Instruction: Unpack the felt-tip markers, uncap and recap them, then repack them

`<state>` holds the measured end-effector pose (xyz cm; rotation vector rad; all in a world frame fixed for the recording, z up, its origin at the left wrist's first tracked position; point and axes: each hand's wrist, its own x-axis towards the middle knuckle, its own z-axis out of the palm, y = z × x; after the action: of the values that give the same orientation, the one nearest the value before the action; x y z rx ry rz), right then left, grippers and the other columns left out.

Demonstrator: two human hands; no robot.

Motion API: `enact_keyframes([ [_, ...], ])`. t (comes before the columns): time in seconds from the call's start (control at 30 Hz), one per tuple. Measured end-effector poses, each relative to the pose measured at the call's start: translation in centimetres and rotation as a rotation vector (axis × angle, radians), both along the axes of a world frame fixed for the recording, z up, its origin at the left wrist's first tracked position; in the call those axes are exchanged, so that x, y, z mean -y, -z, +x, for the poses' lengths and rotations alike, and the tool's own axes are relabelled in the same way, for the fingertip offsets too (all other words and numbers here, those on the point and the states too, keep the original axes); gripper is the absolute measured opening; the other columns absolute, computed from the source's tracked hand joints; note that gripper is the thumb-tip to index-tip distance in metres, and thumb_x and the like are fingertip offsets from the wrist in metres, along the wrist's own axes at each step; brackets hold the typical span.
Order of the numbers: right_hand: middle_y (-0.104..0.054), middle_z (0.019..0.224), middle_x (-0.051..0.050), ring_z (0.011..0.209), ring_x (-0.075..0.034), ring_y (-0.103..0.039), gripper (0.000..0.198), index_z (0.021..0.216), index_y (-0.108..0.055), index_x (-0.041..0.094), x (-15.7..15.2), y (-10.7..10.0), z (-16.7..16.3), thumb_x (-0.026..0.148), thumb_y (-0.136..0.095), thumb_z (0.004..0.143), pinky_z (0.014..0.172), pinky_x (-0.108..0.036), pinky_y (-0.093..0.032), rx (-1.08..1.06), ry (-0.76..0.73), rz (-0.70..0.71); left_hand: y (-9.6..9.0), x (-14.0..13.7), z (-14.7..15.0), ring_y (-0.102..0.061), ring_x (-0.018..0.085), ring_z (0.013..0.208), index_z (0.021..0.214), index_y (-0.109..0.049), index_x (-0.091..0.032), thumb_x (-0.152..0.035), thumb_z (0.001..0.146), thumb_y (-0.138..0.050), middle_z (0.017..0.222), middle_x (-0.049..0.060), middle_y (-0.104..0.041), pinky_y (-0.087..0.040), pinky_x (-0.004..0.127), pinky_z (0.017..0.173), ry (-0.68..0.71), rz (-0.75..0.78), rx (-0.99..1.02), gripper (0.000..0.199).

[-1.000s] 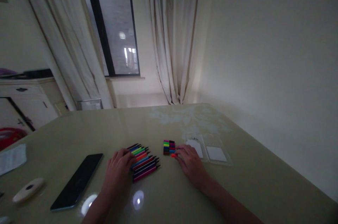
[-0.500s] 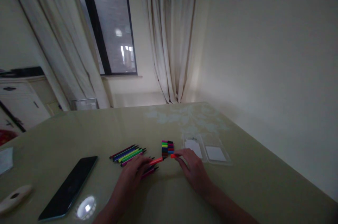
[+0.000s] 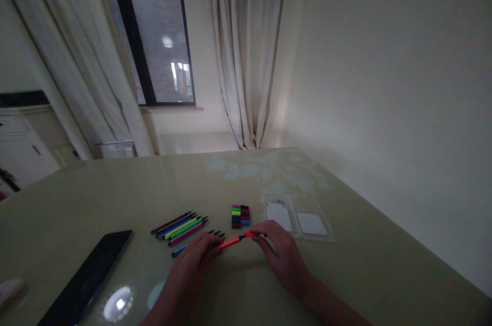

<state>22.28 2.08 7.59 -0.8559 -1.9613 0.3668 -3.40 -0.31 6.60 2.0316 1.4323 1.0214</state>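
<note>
Lifted: 1 orange pen point(image 3: 230, 242) | 2 hands: left hand point(image 3: 192, 259), right hand point(image 3: 282, 254)

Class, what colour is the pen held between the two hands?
Orange: the pen and the cap beside it, seen in the head view.

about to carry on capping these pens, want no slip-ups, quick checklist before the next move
1. Left hand grips the orange pen: ok.
2. Right hand holds the orange cap: ok.
3. Cap lined up with the pen tip: ok, close together.
4. Cap pushed fully home: cannot tell.
5. Stack of caps within reach: ok.
6. Loose pens lying flat on the table: ok.
</note>
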Motion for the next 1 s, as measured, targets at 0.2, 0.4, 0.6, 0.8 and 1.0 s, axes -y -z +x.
enact_keyframes([
  [0.2, -0.075, 0.103, -0.006, 0.098, -0.018, -0.07, 0.017, 0.113, -0.072, 0.024, 0.2, -0.1, 0.0, 0.025, -0.057, 0.105, 0.087, -0.03, -0.056, -0.064, -0.083, -0.025, -0.4, 0.4, 0.4, -0.073, 0.018, 0.093, 0.106, -0.073, -0.028, -0.039, 0.103, -0.051, 0.102, 0.004, -0.075, -0.057, 0.025, 0.081, 0.068, 0.097, -0.005, 0.024],
  [0.4, -0.078, 0.098, -0.004, 0.093, -0.017, -0.072, 0.013, 0.108, -0.077, 0.026, 0.5, -0.3, 0.0, 0.024, -0.068, 0.098, 0.085, -0.028, -0.057, -0.13, -0.162, -0.119, 0.5, 0.5, 0.2, -0.076, 0.017, 0.093, 0.112, -0.076, -0.031, -0.04, 0.101, -0.059, 0.101, 0.003, -0.079, -0.059, 0.022, 0.081, 0.038, 0.311, -0.071, 0.021],
  [0.6, -0.079, 0.091, -0.002, 0.085, -0.016, -0.074, 0.009, 0.101, -0.08, 0.027, 0.9, -0.2, -0.3, 0.026, -0.075, 0.094, 0.08, -0.027, -0.057, -0.219, -0.16, -0.215, -0.2, 1.0, 1.0, -0.077, 0.015, 0.088, 0.108, -0.077, -0.032, -0.038, 0.099, -0.063, 0.097, -0.001, -0.08, -0.06, 0.019, 0.079, 0.026, 0.334, -0.032, 0.018],
  [0.8, -0.077, 0.085, -0.002, 0.08, -0.016, -0.072, 0.01, 0.092, -0.078, 0.022, 1.0, 0.2, -0.6, 0.032, -0.075, 0.093, 0.076, -0.027, -0.056, -0.18, -0.145, -0.278, -0.3, 1.4, 1.6, -0.076, 0.014, 0.08, 0.103, -0.077, -0.029, -0.035, 0.098, -0.064, 0.09, -0.001, -0.08, -0.059, 0.019, 0.072, 0.032, 0.314, -0.031, 0.015],
  [1.0, -0.074, 0.122, -0.01, 0.113, -0.026, -0.066, 0.029, 0.127, -0.068, 0.019, -0.5, 0.4, -0.7, 0.022, -0.051, 0.104, 0.098, -0.043, -0.049, 0.247, -0.03, -0.067, 1.6, 2.3, 3.8, -0.074, 0.021, 0.072, 0.085, -0.075, -0.03, -0.02, 0.081, -0.071, 0.077, -0.001, -0.077, -0.057, 0.028, 0.066, 0.192, 0.18, -0.317, 0.012],
])
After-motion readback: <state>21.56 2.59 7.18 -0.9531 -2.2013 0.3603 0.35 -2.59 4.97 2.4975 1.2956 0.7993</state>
